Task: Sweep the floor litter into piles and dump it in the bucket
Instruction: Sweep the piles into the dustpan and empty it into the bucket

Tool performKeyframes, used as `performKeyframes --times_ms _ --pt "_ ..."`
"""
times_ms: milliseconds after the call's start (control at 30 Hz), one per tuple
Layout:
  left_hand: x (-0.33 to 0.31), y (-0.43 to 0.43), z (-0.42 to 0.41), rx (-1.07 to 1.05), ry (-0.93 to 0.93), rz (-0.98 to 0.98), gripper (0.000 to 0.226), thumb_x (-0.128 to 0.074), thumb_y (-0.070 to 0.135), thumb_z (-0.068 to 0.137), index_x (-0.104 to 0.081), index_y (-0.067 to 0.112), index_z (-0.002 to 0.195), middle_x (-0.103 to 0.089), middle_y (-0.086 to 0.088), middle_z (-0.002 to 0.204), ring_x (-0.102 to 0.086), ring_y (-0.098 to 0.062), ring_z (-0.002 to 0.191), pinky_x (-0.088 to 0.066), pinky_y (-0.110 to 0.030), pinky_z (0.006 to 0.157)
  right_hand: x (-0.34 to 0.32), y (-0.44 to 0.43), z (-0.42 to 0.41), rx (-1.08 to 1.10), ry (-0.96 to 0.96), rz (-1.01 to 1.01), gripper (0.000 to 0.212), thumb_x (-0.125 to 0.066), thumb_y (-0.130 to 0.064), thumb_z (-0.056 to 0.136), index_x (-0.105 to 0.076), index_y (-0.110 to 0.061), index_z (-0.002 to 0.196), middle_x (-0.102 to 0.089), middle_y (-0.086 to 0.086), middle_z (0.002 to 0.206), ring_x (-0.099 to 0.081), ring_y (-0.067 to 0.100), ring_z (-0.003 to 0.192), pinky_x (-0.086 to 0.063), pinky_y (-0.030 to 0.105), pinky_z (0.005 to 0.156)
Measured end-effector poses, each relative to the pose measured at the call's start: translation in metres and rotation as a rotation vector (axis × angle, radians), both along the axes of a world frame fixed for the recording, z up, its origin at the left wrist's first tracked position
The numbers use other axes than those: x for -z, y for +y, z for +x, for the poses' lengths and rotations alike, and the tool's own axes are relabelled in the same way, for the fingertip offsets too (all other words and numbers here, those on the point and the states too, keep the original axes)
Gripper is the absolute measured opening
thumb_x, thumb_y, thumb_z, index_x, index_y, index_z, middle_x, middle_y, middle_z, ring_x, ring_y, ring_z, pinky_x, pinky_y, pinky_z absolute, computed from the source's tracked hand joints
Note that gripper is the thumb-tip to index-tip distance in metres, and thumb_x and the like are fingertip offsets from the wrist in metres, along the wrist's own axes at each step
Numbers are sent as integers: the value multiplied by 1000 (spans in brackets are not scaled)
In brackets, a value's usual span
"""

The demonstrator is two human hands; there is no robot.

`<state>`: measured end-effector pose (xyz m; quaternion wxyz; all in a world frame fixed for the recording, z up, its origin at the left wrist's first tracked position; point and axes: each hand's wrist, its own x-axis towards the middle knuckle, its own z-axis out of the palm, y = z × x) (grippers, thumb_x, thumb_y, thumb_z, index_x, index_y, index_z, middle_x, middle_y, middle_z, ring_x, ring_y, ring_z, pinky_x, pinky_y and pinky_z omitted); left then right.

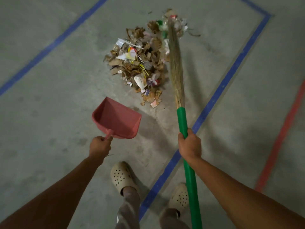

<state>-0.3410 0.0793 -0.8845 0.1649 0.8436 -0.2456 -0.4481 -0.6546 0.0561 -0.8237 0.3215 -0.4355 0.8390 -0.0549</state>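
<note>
**Head view.** I read the grey concrete floor (49,104) as open on the left, from the heap out to the left blue line (49,47). The right blue line (219,91) runs just beside the broom, and a red line (283,134) lies well apart, farther right. The concrete is matt and mottled. The lines are flat strips, and the right blue one turns a corner at the far right.

The litter (140,63) lies on the floor between the blue lines in one ragged, elongated heap. It is made of brown cardboard scraps, dry leaves, white and yellow paper, and a pale bottle near the close end.

The broom (175,66) is a long straw bundle on a glossy green handle. It lies along the heap's right side, with its tip at the far end. I have the right hand (190,145) wrapped round that handle. The left hand (99,147) grips the stub handle of the dustpan (117,119), a pink plastic scoop. The scoop is tilted with its mouth toward the heap, near it but apart. Two perforated beige clogs (121,176) stand nearest me.
</note>
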Motion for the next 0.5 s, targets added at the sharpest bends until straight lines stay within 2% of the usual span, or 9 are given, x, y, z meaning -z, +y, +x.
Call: performKeyframes --times_ms 133,267,400,500 --pt "-10 -5 11 -14 4 -20 55 -65 54 91 -58 4 69 -62 -12 60 -56 -26 54 -41 -31 52 -9 -3 -6 -57 24 -25 29 -56 -30 98 -61 -10 119 -69 19 100 -66 39 93 -54 39 75" --pt "-10 2 17 -40 4 -19 59 -65 58 89 -57 5 66 -60 -10 57 -53 -24 49 -40 -28 50 -10 10 -8 -160 -23 -33 31 -58 -30 97 -61 -13 122 -68 15 92 -66 35 87 -49 33 67" --pt "-3 18 21 -1 -16 62 54 -64 52 92 -59 4 68 -62 -12 60 -54 -24 50 -42 -28 51 -4 31 -3 -288 -86 68 27 -59 -32 97 -63 -16 118 -67 8 89 -65 28 83 -48 31 67" --pt "2 32 23 30 -27 136 53 -63 49 93 -60 2 69 -63 -14 63 -54 -25 51 -42 -28 51 8 41 4 -370 -94 228 23 -60 -34 96 -64 -16 110 -65 6 91 -64 26 84 -44 29 66"
